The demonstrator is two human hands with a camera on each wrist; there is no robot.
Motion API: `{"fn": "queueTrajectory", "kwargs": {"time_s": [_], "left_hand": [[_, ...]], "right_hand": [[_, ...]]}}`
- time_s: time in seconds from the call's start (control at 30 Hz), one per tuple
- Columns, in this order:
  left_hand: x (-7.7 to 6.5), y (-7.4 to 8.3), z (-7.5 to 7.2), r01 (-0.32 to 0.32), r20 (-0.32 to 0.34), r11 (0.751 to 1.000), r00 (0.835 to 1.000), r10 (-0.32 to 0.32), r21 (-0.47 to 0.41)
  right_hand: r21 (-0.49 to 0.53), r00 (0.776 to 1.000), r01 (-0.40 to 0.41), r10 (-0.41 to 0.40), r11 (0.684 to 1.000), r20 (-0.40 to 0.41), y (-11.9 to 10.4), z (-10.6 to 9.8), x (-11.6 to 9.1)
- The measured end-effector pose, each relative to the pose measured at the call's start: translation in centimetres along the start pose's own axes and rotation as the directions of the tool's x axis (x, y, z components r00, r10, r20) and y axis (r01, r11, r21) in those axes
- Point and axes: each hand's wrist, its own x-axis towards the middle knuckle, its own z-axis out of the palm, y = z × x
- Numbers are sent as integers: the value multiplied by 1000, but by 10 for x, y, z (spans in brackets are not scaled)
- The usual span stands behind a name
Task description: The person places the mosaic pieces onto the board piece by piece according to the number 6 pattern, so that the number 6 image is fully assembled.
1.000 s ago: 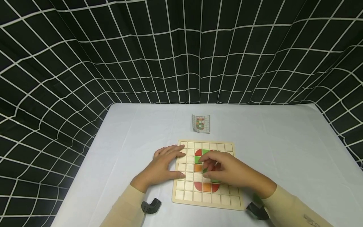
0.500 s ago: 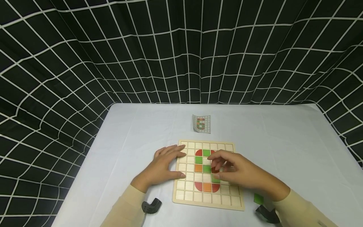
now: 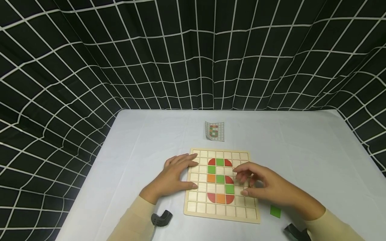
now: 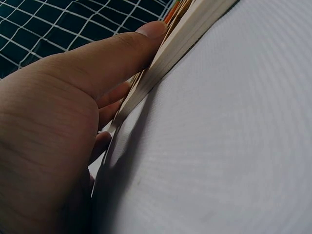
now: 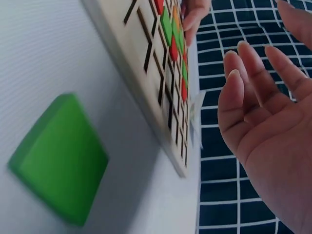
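A wooden grid board (image 3: pixel 201 207) lies on the white table. Set in its cells are flat tiles: green squares (image 3: pixel 220 179), orange squares (image 3: pixel 221 199) and red quarter-rounds (image 3: pixel 229 180). At the board's left edge rests my left hand (image 3: pixel 172 179), fingers spread, the thumb on the rim in the left wrist view. My right hand (image 3: pixel 268 184) hovers over the board's right side, fingers loosely bent and holding nothing; the right wrist view shows its bare palm (image 5: pixel 278 136). Below that hand, a loose green square tile (image 3: pixel 275 211) lies on the table.
Behind the board lies a small printed pattern sheet (image 3: pixel 214 131) with a curled edge. Black devices are at both wrists, one by the left sleeve (image 3: pixel 162 218) and one by the right (image 3: pixel 297 232). A black curtain with white grid lines (image 3: pixel 193 67) surrounds the table.
My right hand has drawn back to the right, uncovering red quarter-round tiles in the top and middle rows and the loose green tile on the table. My left hand has stayed put.
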Motion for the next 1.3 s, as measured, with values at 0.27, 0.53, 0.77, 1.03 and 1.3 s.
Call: {"fn": "queueTrajectory", "kwargs": {"time_s": [0.27, 0.53, 0.77, 1.03, 1.3], "left_hand": [[0, 2, -1, -6, -5, 1000, 1000, 6, -12], [0, 2, 0, 1, -2, 1000, 1000, -1, -5], [0, 0, 1, 3, -4, 1000, 1000, -3, -2], [-1, 1, 0, -2, -4, 1000, 1000, 2, -9], [0, 2, 0, -5, -4, 1000, 1000, 5, -13]], "right_hand": [[-35, 998, -11, 9, 999, -62, 6, -10, -23], [-77, 991, -59, 49, 995, -123, 14, -20, -48], [-102, 981, -125, 108, 987, -164, 21, -25, -73], [-65, 976, -163, 151, 984, -157, 32, -24, -98], [-84, 941, -312, 295, 946, -167, 32, -17, -110]]}}
